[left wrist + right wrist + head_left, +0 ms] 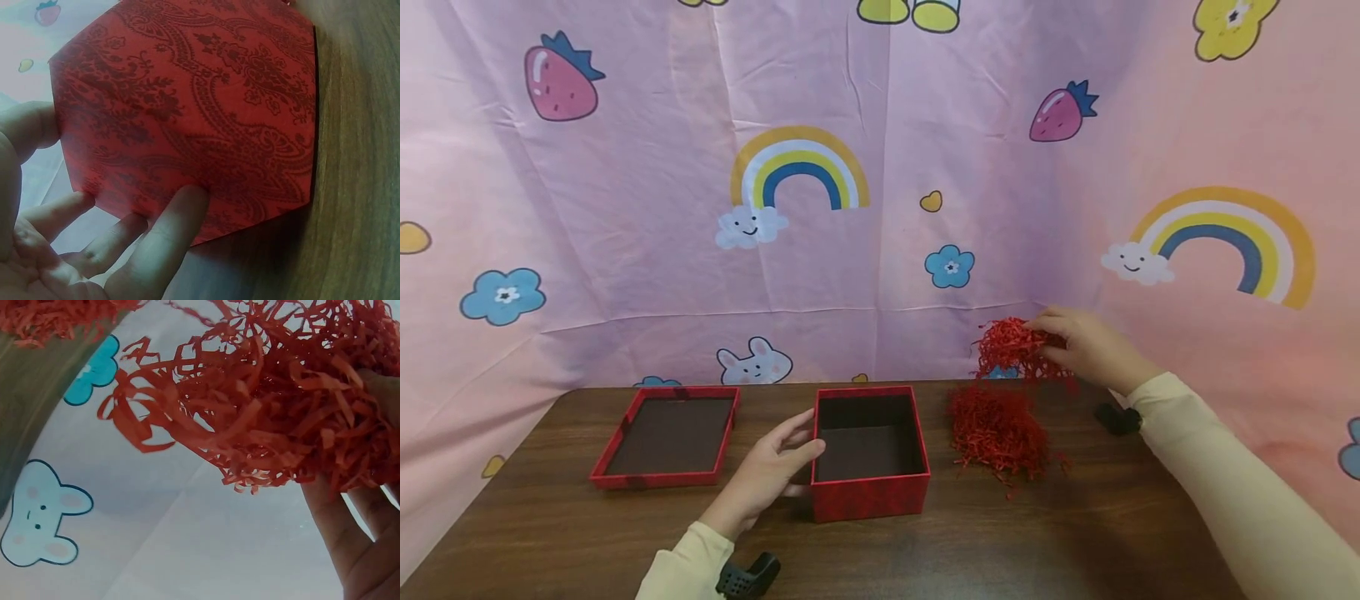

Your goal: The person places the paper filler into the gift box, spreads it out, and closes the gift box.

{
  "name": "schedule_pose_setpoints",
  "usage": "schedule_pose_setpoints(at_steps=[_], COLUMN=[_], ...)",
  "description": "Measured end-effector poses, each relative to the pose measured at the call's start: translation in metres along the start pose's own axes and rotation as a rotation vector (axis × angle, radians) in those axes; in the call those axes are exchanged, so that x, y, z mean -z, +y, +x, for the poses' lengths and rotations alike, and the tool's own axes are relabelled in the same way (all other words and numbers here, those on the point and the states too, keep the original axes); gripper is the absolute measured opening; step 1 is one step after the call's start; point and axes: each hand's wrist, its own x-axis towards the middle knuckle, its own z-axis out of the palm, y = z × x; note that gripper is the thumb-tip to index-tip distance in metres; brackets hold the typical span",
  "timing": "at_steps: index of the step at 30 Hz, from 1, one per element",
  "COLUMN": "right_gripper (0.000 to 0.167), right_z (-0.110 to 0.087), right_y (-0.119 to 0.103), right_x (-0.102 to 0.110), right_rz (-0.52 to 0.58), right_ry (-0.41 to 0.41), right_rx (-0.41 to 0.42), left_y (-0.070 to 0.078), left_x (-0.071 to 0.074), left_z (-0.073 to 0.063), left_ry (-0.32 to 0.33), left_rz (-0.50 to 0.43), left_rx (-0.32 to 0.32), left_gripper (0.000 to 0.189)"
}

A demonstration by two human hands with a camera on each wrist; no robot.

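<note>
An open red patterned box with a dark inside stands mid-table. My left hand holds its left wall, thumb over the rim and fingertips against the outside; in the left wrist view the fingers press on the red paisley wall. My right hand grips a clump of red shredded paper, raised at the back right. Strands of that clump spill past the fingers in the right wrist view. Below it, a larger pile of red paper shreds lies right of the box.
The red-edged box lid lies at the left with its dark inside up. A brown wooden table carries everything. A pastel printed cloth hangs close behind its back edge. Small loose shreds lie beside the pile.
</note>
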Motion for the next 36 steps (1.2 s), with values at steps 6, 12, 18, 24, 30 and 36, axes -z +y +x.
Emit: schedule_pose_setpoints(at_steps=[6, 12, 18, 24, 30, 36], right_gripper=[0.039, 0.039, 0.037, 0.036, 0.035, 0.036], right_z=[0.005, 0.009, 0.013, 0.016, 0.020, 0.023], right_y=[-0.005, -0.007, -0.009, -0.010, -0.010, -0.020], right_x=[0.011, 0.022, 0.032, 0.037, 0.044, 0.059], right_rz=[-0.033, -0.041, -0.060, -0.065, -0.065, -0.051], right_ry=[0.012, 0.026, 0.038, 0.050, 0.064, 0.062], right_rx=[0.025, 0.043, 0.052, 0.079, 0.084, 0.026], left_y=[0.000, 0.001, 0.002, 0.001, 0.001, 0.001], left_x=[0.001, 0.001, 0.001, 0.000, 0.001, 0.001], left_z=[-0.001, -0.001, -0.002, -0.002, -0.001, -0.002], left_ry=[-0.001, -0.003, -0.002, -0.004, -0.009, -0.011], left_rz=[-0.009, -0.015, -0.003, -0.013, -0.014, -0.008], left_rx=[-0.004, -0.009, -0.006, -0.006, -0.007, -0.005], left_gripper=[0.070, 0.069, 0.069, 0.069, 0.070, 0.069])
